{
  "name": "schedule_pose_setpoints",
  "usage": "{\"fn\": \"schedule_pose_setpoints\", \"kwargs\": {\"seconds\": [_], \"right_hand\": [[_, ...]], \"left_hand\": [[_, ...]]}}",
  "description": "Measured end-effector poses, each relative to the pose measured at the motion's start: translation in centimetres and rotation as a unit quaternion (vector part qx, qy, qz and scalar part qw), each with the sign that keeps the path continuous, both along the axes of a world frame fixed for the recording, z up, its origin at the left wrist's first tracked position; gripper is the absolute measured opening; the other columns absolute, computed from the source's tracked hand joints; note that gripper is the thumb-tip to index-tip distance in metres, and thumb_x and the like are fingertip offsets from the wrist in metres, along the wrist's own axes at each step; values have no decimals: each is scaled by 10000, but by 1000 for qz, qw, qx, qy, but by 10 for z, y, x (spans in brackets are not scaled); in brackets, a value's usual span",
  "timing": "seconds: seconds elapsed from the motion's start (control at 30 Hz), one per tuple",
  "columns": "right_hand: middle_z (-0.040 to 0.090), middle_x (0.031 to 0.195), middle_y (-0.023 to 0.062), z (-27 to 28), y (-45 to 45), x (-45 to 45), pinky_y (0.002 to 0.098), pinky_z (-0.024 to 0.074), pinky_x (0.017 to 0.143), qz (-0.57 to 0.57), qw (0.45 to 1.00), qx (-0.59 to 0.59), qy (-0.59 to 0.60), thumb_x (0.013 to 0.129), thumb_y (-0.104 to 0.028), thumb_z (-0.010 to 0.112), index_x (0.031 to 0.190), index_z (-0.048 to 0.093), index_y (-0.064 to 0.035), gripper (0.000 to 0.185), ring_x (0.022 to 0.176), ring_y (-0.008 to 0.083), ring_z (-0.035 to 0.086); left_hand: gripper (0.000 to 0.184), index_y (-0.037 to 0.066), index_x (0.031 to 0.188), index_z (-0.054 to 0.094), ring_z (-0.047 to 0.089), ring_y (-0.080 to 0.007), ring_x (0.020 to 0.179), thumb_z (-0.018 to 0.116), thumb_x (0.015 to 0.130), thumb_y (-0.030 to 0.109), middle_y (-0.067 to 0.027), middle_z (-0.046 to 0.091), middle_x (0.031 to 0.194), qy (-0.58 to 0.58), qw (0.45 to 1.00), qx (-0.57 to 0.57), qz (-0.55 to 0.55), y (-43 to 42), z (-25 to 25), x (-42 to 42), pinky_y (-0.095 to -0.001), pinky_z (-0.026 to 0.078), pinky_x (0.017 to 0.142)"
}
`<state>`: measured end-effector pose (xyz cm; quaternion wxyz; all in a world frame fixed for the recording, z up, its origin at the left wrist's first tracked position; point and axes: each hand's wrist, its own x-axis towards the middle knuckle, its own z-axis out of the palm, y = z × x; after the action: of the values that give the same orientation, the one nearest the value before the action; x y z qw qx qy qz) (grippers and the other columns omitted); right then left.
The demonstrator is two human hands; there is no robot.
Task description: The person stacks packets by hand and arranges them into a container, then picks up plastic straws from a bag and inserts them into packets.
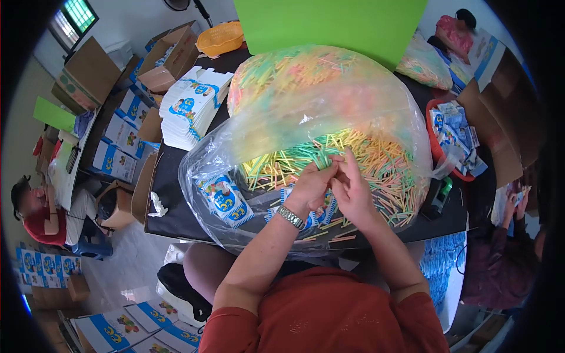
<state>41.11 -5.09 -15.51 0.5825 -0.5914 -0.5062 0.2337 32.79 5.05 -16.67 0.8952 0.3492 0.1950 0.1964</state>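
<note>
At the left of the table (166, 197), the stack (179, 132) of flat white boxes stands just outside the bag (376, 94), I'd guess to keep it off the sticks but within reach. The printed packet (226, 201) lies tilted by the bag's near left edge, under or against the clear film (I can't tell which).

My left hand (312, 183), with the watch (291, 217) on its wrist, is closed round a small bunch (321, 159) of green sticks, their ends poking up past my fingers, probably so they stay together. More printed wrapping (325, 216) shows beneath my hands, partly hidden.

My right hand (355, 191) is beside it, fingers loosely bent and reaching the bunch; whether they pinch anything I cannot tell. Both are over the bag's open mouth, likely so dropped sticks land back among the loose pile (385, 162), yellow, green and pink, around and beyond them.

Farther right, the red tub (430, 130) holds blue-and-white packets, perhaps set there to keep them apart from the loose sticks.
</note>
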Motion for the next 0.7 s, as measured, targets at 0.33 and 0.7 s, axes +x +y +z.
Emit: {"fn": "schedule_pose_setpoints", "kwargs": {"seconds": [0.33, 0.7], "right_hand": [[385, 1380, 223, 36, -31, 27, 456, 406, 942, -26, 871, -86, -482, 614, -275, 803, 1386, 324, -7, 947, 1166, 360, 477], [574, 942, 138, 26, -82, -9, 399, 479, 752, 34, 934, -129, -332, 804, -92, 645, 959, 576, -12, 188, 873, 341, 559]], "left_hand": [[300, 26, 1193, 519, 584, -183, 963, 466, 981, 230, -92, 598, 1083, 51, 995, 71, -55, -40, 5, -7, -330, 490, 803], [330, 44, 1127, 486, 494, -93, 712, 545, 805, 6, -30, 535, 869, 123, 949, 135, -256, -74, -1, -31, -224, 402, 573]]}}
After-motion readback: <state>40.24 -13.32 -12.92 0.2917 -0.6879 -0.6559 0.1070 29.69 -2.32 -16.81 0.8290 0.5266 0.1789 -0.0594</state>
